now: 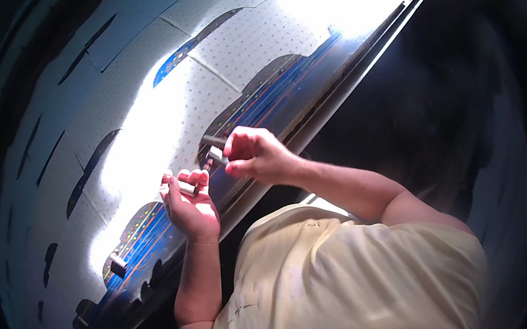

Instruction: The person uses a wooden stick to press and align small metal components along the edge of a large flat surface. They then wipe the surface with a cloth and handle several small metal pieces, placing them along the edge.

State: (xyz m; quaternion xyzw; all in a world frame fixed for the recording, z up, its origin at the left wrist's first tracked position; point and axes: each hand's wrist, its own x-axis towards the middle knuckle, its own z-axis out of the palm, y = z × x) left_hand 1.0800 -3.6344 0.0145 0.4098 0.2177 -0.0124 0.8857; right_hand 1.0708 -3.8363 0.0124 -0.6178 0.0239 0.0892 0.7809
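Note:
My left hand (191, 204) is turned palm up at the table's near edge. Its fingers curl round a short, pale, bar-shaped piece (187, 189). Just to the right, my right hand (257, 154) has thumb and forefinger bent towards a small whitish block (215, 153) with a thin reddish-brown tip on its left side. A grey rod-like part (214, 141) shows by the right fingertips. Glare and small size hide the exact kind of these pieces. Beneath lies a white dotted sheet (178, 119) with curved cut-outs.
Through the cut-outs, blue and dark layers with orange lines (266, 102) show. A small block with a dark lower part (118, 265) stands at the lower left. The table's metal edge (359, 66) runs diagonally, lower left to upper right. Strong light washes out the upper right.

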